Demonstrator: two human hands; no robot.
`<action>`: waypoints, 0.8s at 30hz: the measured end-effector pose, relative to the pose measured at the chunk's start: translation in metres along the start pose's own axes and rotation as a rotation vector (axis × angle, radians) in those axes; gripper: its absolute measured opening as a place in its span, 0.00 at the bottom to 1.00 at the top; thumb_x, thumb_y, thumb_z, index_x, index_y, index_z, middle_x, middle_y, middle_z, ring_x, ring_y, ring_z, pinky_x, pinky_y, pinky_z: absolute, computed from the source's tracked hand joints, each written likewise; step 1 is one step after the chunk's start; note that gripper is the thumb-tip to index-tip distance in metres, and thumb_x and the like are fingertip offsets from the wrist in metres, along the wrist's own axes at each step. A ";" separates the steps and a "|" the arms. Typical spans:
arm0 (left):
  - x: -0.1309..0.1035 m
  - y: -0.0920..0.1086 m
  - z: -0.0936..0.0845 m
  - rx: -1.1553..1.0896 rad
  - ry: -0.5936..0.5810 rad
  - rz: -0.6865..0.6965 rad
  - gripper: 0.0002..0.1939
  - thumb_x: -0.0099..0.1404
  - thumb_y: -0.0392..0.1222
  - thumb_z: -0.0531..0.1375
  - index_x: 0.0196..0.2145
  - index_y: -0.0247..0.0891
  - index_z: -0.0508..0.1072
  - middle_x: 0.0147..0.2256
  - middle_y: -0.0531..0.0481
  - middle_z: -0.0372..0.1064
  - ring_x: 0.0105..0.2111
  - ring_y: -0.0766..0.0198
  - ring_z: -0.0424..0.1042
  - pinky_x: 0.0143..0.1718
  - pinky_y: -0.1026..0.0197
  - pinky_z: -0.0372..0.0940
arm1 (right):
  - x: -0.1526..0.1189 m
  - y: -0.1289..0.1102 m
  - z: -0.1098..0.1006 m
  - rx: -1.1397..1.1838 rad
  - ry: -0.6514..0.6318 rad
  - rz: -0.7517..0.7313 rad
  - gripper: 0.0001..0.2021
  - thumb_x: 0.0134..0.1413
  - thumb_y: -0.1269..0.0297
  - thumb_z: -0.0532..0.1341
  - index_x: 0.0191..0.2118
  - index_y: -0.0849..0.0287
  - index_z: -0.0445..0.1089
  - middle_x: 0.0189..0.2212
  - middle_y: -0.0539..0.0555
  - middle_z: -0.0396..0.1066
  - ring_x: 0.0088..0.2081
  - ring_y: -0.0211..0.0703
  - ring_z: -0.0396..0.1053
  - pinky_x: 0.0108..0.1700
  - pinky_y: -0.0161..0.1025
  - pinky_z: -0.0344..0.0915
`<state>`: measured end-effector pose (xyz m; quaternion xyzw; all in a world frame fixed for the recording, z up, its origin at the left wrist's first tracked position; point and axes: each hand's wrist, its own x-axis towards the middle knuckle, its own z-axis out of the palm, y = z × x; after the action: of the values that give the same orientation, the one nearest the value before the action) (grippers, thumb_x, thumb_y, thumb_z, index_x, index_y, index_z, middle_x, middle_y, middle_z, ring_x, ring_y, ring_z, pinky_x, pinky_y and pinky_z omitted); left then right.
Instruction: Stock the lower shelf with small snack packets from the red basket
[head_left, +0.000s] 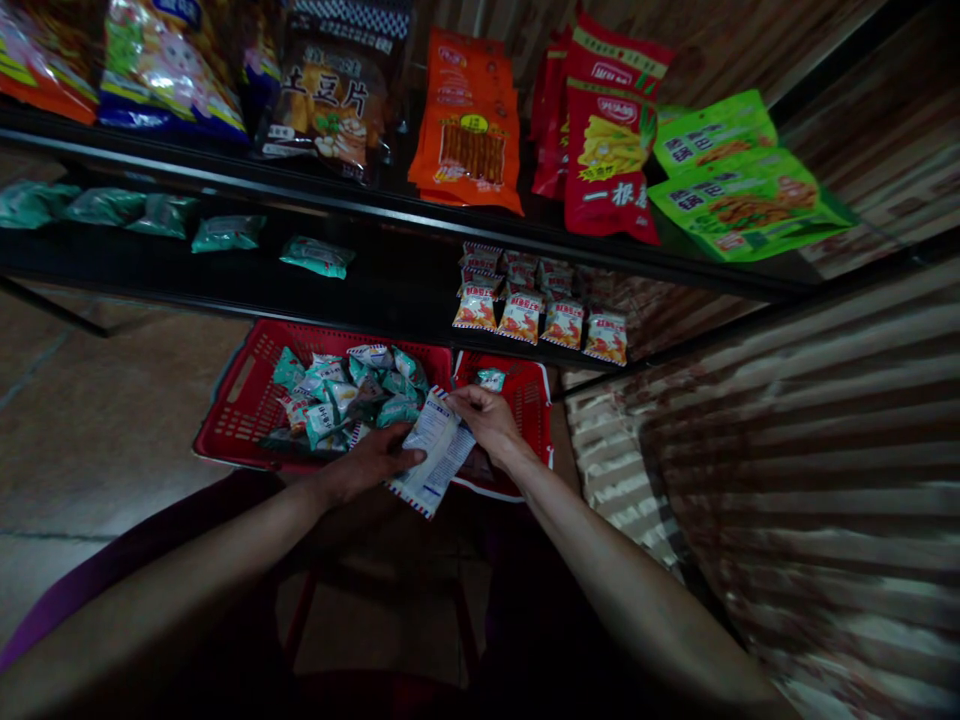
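Observation:
Between my hands is a small white snack packet (433,455) with striped red and blue edges, its printed back turned up. My left hand (379,462) grips its left side, thumb on top. With closed fingers, my right hand (486,415) pinches the packet's upper corner. Just beyond my hands stands a red basket (225,405) filled with mixed green snack packets (326,420) and white ones. A second, smaller red basket (536,400) sits beside it, under my right hand, with a green packet (491,379) inside.
The lower black shelf (405,300) bears rows of small white-and-red packets (521,312) at right and several green packets (316,257) at left. Larger snack bags (469,130) stand on the upper shelf (300,205). A corrugated patterned wall (810,430) borders the right side.

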<state>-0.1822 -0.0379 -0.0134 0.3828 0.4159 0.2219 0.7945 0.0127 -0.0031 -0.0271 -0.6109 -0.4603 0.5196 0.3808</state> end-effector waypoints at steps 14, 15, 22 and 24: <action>0.001 0.003 0.001 -0.196 0.157 -0.044 0.16 0.48 0.45 0.68 0.34 0.35 0.75 0.31 0.48 0.75 0.30 0.62 0.71 0.35 0.60 0.64 | 0.001 -0.001 0.001 -0.001 0.077 0.046 0.16 0.41 0.50 0.63 0.28 0.59 0.70 0.22 0.47 0.66 0.25 0.35 0.60 0.28 0.34 0.55; 0.003 0.002 -0.001 -0.236 0.192 -0.053 0.15 0.48 0.44 0.68 0.34 0.35 0.75 0.31 0.48 0.75 0.29 0.62 0.71 0.35 0.61 0.64 | 0.001 -0.002 0.001 0.006 0.070 0.037 0.16 0.42 0.50 0.63 0.30 0.58 0.70 0.24 0.47 0.67 0.26 0.36 0.61 0.30 0.34 0.56; 0.010 0.001 -0.016 -0.485 0.401 0.003 0.15 0.56 0.40 0.62 0.42 0.39 0.72 0.39 0.47 0.74 0.33 0.63 0.72 0.33 0.62 0.66 | -0.015 0.000 0.003 0.123 -0.069 0.170 0.24 0.42 0.50 0.65 0.46 0.54 0.66 0.35 0.50 0.68 0.37 0.40 0.67 0.40 0.39 0.65; 0.011 0.003 -0.016 -0.503 0.437 0.014 0.17 0.58 0.38 0.60 0.46 0.42 0.70 0.41 0.48 0.73 0.34 0.64 0.72 0.33 0.63 0.65 | -0.022 0.006 0.007 0.138 -0.144 0.206 0.26 0.42 0.51 0.66 0.48 0.53 0.64 0.34 0.50 0.68 0.38 0.41 0.68 0.39 0.42 0.67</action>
<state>-0.1900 -0.0222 -0.0223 0.1210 0.5060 0.3999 0.7546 0.0059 -0.0257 -0.0274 -0.5885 -0.3843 0.6288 0.3324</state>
